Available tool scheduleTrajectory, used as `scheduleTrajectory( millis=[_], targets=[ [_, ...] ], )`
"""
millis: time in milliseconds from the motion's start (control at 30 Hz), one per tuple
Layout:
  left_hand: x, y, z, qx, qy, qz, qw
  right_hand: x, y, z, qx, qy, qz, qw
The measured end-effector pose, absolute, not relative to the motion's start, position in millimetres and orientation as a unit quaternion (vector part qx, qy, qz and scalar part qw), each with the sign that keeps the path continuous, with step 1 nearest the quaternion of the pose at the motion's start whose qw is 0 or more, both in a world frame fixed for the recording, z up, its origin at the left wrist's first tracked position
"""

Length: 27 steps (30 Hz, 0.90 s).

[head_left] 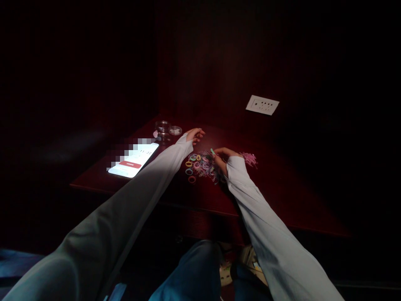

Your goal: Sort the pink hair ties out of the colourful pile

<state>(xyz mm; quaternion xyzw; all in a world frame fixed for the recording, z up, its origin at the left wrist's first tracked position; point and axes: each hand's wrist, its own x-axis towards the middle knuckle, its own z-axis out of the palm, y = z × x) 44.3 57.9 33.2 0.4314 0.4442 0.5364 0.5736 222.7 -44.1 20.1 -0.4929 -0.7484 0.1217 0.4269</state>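
Note:
My right hand (224,158) pinches a small green hair tie (212,151) between thumb and fingertips, above a pile of thin elastic bands (205,165) in mixed pastel colours. Several thicker loop hair ties lie along the pile's left side, among them a yellow hair tie (189,164) and a pink hair tie (192,179). Behind the pile, my left hand (196,135) hovers or rests over the table with loosely bent fingers and nothing visible in it. Beyond my right wrist lies a bunch of pink bands (249,159).
A lit phone (133,164) lies on the dark red table (275,196), left of my left forearm. Clear round containers (163,126) stand at the back left, beside a round lid (175,131). A white socket plate (262,105) is on the back wall. Much around is dark.

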Motion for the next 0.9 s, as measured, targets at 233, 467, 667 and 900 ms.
scheduleTrajectory(
  millis=[233, 467, 667, 900],
  targets=[
    [45, 58, 32, 0.427, 0.437, 0.542, 0.577, 230, -47, 15, -0.491, -0.760, 0.143, 0.402],
    [47, 56, 32, 0.443, 0.442, 0.536, 0.566, 237, -47, 15, -0.480, -0.741, 0.157, 0.444],
    [54, 48, 32, 0.520, 0.442, 0.519, 0.515, 259, -47, 13, -0.509, -0.659, 0.180, 0.525],
    [53, 34, 17, 0.694, 0.394, 0.457, 0.393, 286, -59, 7, -0.552, -0.668, 0.138, 0.479]
  ],
)
